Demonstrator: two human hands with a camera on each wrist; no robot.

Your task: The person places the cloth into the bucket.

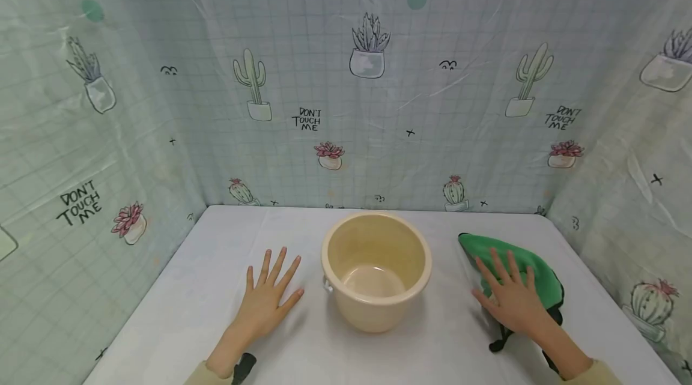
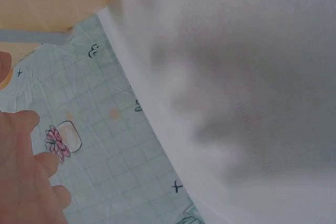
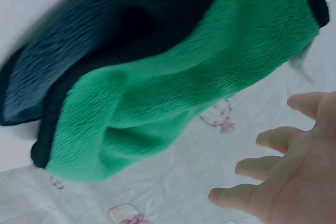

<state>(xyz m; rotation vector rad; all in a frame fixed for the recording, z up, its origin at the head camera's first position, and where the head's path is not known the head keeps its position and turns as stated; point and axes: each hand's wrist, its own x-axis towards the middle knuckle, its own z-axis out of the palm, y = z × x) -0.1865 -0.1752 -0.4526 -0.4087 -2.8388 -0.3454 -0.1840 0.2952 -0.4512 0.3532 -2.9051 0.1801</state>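
Note:
A cream plastic bucket (image 1: 378, 317) stands upright between the two hands, its inside bare down to the bottom. My left hand (image 1: 264, 302) is left of it with fingers spread and nothing held; the left wrist view shows its fingers (image 2: 46, 163) below the bucket's side. On the right lies a rumpled green towel (image 1: 545, 277) with black edging; its other side looks dark blue in the right wrist view. My right hand (image 1: 515, 302) overlaps the towel in the head view, fingers spread. From the right wrist, a gap shows between those fingers (image 3: 262, 167) and the towel (image 3: 157, 103).
The white table (image 1: 216, 271) carries the bucket and towel. Behind it and along both sides hangs a pale checked sheet (image 1: 389, 133) printed with potted cacti and lettering. A dark strap (image 1: 245, 367) shows at the left wrist.

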